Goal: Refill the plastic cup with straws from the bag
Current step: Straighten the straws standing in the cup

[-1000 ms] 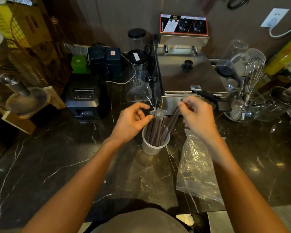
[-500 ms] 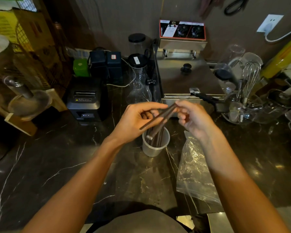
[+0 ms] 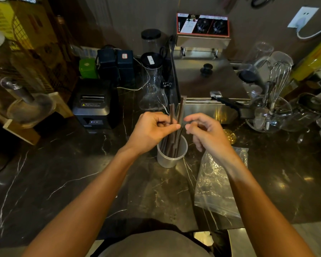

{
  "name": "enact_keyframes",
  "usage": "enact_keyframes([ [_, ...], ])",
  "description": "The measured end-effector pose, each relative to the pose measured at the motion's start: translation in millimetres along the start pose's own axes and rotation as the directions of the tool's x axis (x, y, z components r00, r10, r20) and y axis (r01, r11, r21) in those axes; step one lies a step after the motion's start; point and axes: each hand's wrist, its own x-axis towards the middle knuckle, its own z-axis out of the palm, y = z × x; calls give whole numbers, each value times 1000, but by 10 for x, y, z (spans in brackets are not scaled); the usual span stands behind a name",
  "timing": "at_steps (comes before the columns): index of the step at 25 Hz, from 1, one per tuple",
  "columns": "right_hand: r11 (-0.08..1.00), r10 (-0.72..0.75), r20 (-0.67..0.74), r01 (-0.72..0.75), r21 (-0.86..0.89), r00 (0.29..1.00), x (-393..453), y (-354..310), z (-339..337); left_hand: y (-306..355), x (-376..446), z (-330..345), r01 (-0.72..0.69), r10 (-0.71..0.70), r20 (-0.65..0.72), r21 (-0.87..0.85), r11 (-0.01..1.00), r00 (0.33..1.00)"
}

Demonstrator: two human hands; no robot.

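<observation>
Dark marble counter, cluttered. Plastic cup centre, half-full; bag flat beside it, seemingly empty. Left hand pinches straws upright above cup; right hand loosely spread, empty. Lower ends into cup, then release, keeping bundle vertical.

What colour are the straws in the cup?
Dark brown straws, standing in a translucent whitish plastic cup; seen in the head view.

left forearm: bare to the frame edge, no sleeve, watch or band | right forearm: bare likewise | left hand: ungloved, no rings seen | right hand: ungloved, no rings seen | torso: grey-brown garment at bottom edge, plain, no print visible
</observation>
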Motion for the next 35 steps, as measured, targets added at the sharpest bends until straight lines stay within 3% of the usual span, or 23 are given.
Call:
enact_keyframes([
  [2,994,-102,95,97,52,990,-18,-19,14,-20,-4,23,28,-29,27,22,999,999],
  [5,987,-161,61,162,-5,985,37,48,126,-59,-15,59,28,-31,65,53,998,997],
  [9,968,-136,-9,131,-215,991,109,213,143,-187,-40,86,68,-76,78,109,992,994],
  [15,897,9,11,-3,-441,1000,144,447,187,-373,-126,117,73,-96,74,265,961,993],
  [19,835,45,47,-12,-551,998,169,553,213,-438,-129,166,135,-165,81,290,948,983],
  [24,842,26,-63,-56,-537,998,143,591,227,-473,-141,169,167,-185,43,270,948,982],
  [31,838,-10,-104,-48,-543,995,119,635,192,-551,-118,180,150,-148,-27,277,949,989],
  [35,827,75,-141,-140,-544,987,82,682,220,-625,-84,197,210,-199,-67,289,934,978],
])
